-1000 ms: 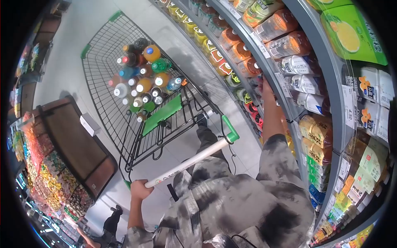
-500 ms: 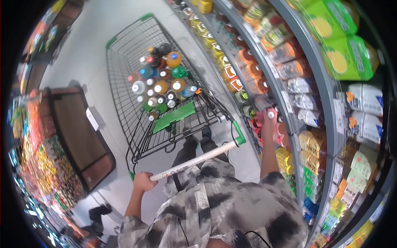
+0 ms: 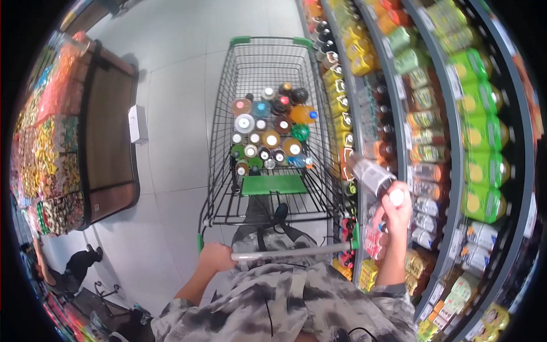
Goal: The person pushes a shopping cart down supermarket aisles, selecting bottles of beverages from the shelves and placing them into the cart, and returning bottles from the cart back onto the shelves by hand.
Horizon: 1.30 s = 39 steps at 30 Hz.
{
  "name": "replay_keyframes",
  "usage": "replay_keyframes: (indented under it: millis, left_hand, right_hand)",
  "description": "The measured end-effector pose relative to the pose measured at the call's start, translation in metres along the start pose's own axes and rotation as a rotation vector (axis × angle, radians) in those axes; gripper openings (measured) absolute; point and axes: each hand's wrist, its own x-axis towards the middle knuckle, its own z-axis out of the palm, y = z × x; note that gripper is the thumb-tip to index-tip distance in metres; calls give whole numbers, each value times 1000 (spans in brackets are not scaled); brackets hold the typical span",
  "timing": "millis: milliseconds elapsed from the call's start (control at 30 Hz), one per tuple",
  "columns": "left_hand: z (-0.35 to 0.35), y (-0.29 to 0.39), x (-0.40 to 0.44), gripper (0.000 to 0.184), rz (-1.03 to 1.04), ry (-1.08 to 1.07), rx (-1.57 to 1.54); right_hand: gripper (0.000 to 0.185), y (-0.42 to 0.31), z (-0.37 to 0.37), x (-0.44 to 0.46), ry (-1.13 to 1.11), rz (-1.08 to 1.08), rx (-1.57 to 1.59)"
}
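My left hand [image 3: 217, 258] is closed around the left end of the shopping cart's handle [image 3: 290, 251]. On the right, my right hand [image 3: 395, 210] grips a drink bottle [image 3: 372, 176] by its neck, near the white cap. The bottle has a pale label and tilts away from me, between the cart and the shelf. In front of me is the wire shopping cart [image 3: 268, 53] with green corners. Several bottles with caps of different colours stand in it, while an orange drink bottle [image 3: 302, 114] leans over. A green flap [image 3: 274, 184] sits at the cart's near end.
Shelves of drinks line my right side, including green packs [image 3: 481, 137] with lemon pictures. To the left stands a dark-framed bin [image 3: 111, 131] heaped with colourful packets, a white box [image 3: 137, 124] on its side. Another person [image 3: 80, 268] is at the lower left.
My right hand has drawn the bottle back, and more of its body now shows. The view has turned, so the cart appears straighter and further right. My left hand stays on the handle.
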Motion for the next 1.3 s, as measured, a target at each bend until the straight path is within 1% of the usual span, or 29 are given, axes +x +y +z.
replay_keyframes:
  millis: [67, 100, 133, 167, 200, 233, 267, 400, 433, 500, 533, 600, 667, 700, 733, 800, 867, 900, 933, 1000, 1033, 1067, 1133, 1167, 1200, 1233, 1267, 1300]
  left_hand:
    - [-1, -4, -3, 28, 44, -10, -28]
    - [2, -8, -2, 28, 39, -8, -47]
    - [8, -11, -1, 27, 62, -18, -65]
    - [12, -13, 0, 27, 84, -30, -83]
    - [11, -12, 1, 27, 80, -31, -104]
    - [5, -11, 1, 26, 72, -48, -152]
    - [1, -9, 0, 26, 62, -63, -202]
    - [1, -13, 2, 27, 75, -90, -295]
    - [6, -14, 1, 26, 79, -68, -307]
    - [6, -16, 3, 25, 79, -49, -324]
    - [2, -16, 3, 26, 89, -57, -340]
    - [8, -19, 5, 27, 93, -68, -356]
    - [21, -19, 5, 25, 113, -9, -316]
    - [17, -20, 6, 21, 130, 74, -295]
    - [12, -22, 5, 21, 136, 64, -292]
    - [5, -22, 8, 24, 144, 90, -303]
    - [5, -23, 10, 26, 150, 88, -296]
    - [5, -23, 9, 27, 149, 82, -298]
    - [4, -24, 10, 27, 154, 86, -276]
    - [0, -23, 13, 18, 129, 10, -287]
    - [-2, -22, 13, 18, 144, 17, -258]
    - [-2, -21, 13, 19, 130, 14, -251]
    - [-4, -23, 15, 20, 149, 14, -215]
    - [-4, -22, 16, 22, 130, -22, -184]
    - [-6, -20, 16, 24, 109, -54, -153]
    - [-9, -18, 16, 24, 133, -42, -130]
    - [-14, -16, 17, 26, 93, -70, -116]
    - [-18, -14, 16, 28, 48, -95, -102]
  right_hand:
    - [25, -9, 48, 66, -76, 8, -44]
    - [25, 21, 54, 111, -101, -157, -281]
    - [25, -1, 103, 140, -183, 39, -85]
    - [24, 21, 126, 182, -200, -8, -179]
    - [22, 38, 150, 219, -298, 64, -132]
    - [21, 56, 178, 253, -329, 109, -141]
    - [21, 85, 200, 286, -336, 155, -86]
    - [22, 200, 263, 395, -385, 318, -108]
    - [22, 226, 271, 413, -388, 329, -108]
    - [23, 265, 285, 436, -384, 445, -204]
    - [23, 281, 288, 441, -389, 453, -204]
    - [22, 302, 294, 448, -286, 606, -243]
    - [25, 319, 288, 447, -254, 665, -247]
    - [25, 322, 286, 446, -224, 676, -224]
    - [26, 323, 284, 445, -194, 685, -201]
    - [27, 319, 283, 446, -207, 692, -193]
    - [28, 308, 287, 446, -244, 750, -143]
    - [40, 308, 286, 449, -263, 761, -150]
    - [40, 308, 286, 449, -254, 746, -133]
    - [59, 306, 283, 448, -257, 723, -142]
    - [74, 301, 281, 446, -278, 712, -143]
    - [78, 295, 278, 441, -306, 683, -162]
    - [61, 273, 277, 422, -233, 489, -441]
    - [44, 261, 270, 408, -276, 399, -433]
    - [34, 250, 259, 394, -320, 304, -429]
    - [28, 231, 246, 367, -379, 200, -328]
    - [27, 198, 236, 331, -419, 162, -250]
    - [23, 199, 216, 299, -464, 53, -225]
